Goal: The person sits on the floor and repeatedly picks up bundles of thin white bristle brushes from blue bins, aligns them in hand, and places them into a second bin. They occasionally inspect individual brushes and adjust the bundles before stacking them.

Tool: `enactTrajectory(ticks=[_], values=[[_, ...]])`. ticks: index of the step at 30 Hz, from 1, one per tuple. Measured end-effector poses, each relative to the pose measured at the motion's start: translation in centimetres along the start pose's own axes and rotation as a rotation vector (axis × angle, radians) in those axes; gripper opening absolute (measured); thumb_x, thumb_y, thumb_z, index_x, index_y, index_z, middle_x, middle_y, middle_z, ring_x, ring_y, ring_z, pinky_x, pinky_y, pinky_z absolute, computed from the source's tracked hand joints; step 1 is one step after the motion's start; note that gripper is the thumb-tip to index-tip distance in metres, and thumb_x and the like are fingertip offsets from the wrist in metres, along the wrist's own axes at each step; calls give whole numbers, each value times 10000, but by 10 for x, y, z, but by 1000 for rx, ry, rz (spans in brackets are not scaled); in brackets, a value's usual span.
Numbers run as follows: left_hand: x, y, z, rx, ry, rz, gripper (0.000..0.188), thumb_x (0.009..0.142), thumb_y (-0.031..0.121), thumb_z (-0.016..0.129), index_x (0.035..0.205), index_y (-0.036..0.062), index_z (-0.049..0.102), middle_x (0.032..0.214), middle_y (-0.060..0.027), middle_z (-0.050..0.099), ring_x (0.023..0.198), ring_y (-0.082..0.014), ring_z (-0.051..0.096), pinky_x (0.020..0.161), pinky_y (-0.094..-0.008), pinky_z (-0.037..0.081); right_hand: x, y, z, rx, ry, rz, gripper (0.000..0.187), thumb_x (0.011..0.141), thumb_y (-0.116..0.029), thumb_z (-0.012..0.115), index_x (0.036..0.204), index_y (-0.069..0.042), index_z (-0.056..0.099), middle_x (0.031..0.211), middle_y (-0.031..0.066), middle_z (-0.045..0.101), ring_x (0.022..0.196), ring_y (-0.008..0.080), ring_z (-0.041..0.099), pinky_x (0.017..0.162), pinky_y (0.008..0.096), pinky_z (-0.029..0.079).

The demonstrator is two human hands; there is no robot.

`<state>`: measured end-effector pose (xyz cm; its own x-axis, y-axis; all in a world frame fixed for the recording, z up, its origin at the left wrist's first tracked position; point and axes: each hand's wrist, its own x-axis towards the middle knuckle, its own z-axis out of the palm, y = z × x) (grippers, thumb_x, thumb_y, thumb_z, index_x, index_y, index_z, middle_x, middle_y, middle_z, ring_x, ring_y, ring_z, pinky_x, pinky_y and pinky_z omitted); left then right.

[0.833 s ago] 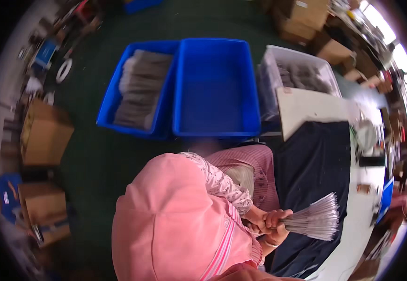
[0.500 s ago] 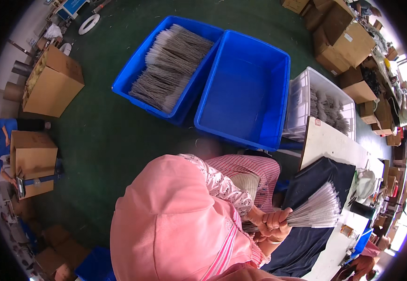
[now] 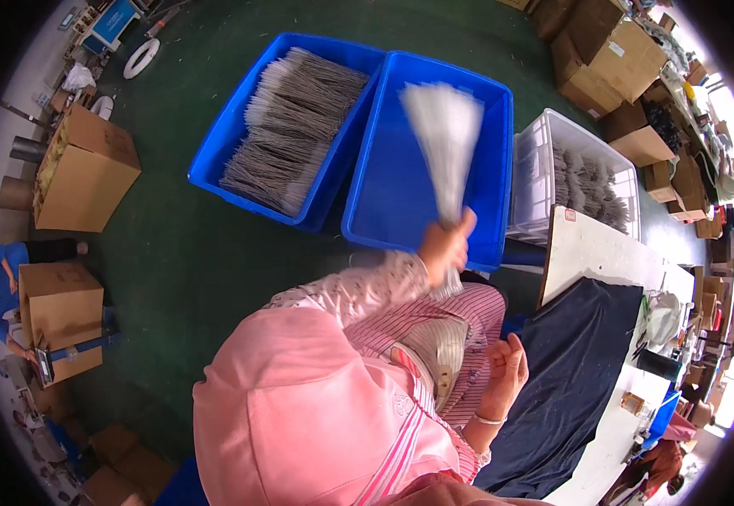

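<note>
My left hand (image 3: 445, 251), in a floral sleeve, grips a bundle of thin wire-stemmed brushes (image 3: 445, 139) with whitish bristle ends. The bundle is blurred by motion. Its bristles fan out over an empty blue bin (image 3: 418, 190), and the stem ends stick out below my fist. My right hand (image 3: 506, 371), with a bracelet at the wrist, is raised beside the dark cloth (image 3: 565, 371) on the table. Its fingers are loosely bent and apart, with nothing seen in them. Left of the empty bin, a second blue bin (image 3: 207, 160) holds stacked brushes (image 3: 299, 118).
A white crate (image 3: 531, 190) with more brushes stands right of the bins. The pale table (image 3: 586, 244) runs along the right, past cardboard boxes (image 3: 612, 67). At far left, a person in blue (image 3: 0, 274) stands by a box (image 3: 63, 295). A pink hood (image 3: 299, 405) fills the lower middle.
Both hands were together on the brush bundle above the dark cloth. My left hand has carried it up and left over the empty bin; my right hand has let go.
</note>
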<state>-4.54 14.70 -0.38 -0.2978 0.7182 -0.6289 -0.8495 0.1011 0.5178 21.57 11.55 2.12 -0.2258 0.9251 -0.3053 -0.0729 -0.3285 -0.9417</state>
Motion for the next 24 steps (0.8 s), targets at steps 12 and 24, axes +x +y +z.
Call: enactTrajectory(ticks=[12,24], values=[[127,138,-268,285,941,625,262,759,174,674,774,-1,481,534,-62,464,395,-174,468,359,-318,391,19,95,17,-369,-23,255,262,865,-145,615,1043,47,604,797,67,630,672,115,583,615,232,476],[224,241,-311,507,1371,243,385,791,234,634,966,-106,587,978,-251,638,858,-388,642,754,-425,525,51,111,65,-474,18,354,120,871,-139,611,843,-24,590,673,-8,565,577,54,511,501,196,385]])
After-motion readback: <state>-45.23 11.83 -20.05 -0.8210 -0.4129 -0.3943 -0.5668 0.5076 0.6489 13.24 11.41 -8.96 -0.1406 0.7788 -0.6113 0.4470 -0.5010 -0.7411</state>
